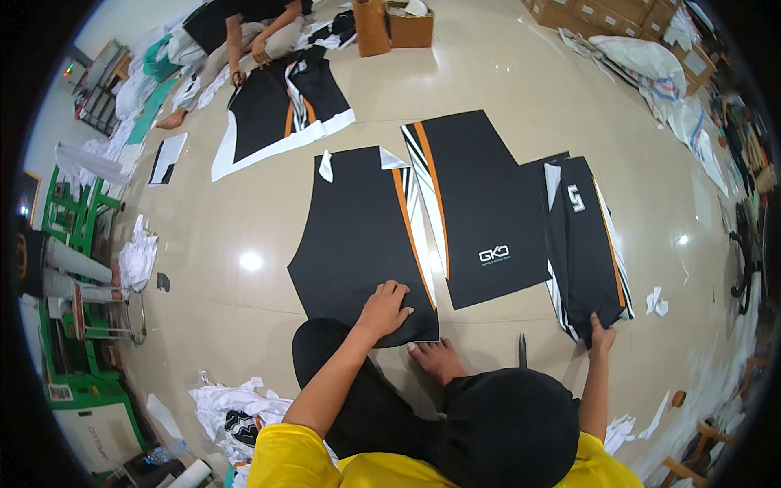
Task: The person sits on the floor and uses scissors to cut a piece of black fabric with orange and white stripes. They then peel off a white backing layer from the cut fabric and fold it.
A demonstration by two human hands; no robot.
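My left hand [386,311] lies with its fingers stretched out on the lower edge of a black fabric panel [346,232] with an orange and white striped side. At the right, my right hand [600,332] pinches the bottom corner of a folded black fabric piece [576,252] with a white print and striped edges. Between them lies another black fabric panel [488,203] with a small white print, partly overlapped by the folded piece. A pointed metal blade [522,350], perhaps of scissors, rests on the floor near my knee, which hides its other end.
Across the floor another person [260,37] sits over a black and white fabric piece [264,114]. White scraps [236,407] lie at lower left, smaller scraps [656,302] at right. Green machine frames [73,211] stand left; cardboard boxes [411,28] and a white sack [643,69] sit farther back.
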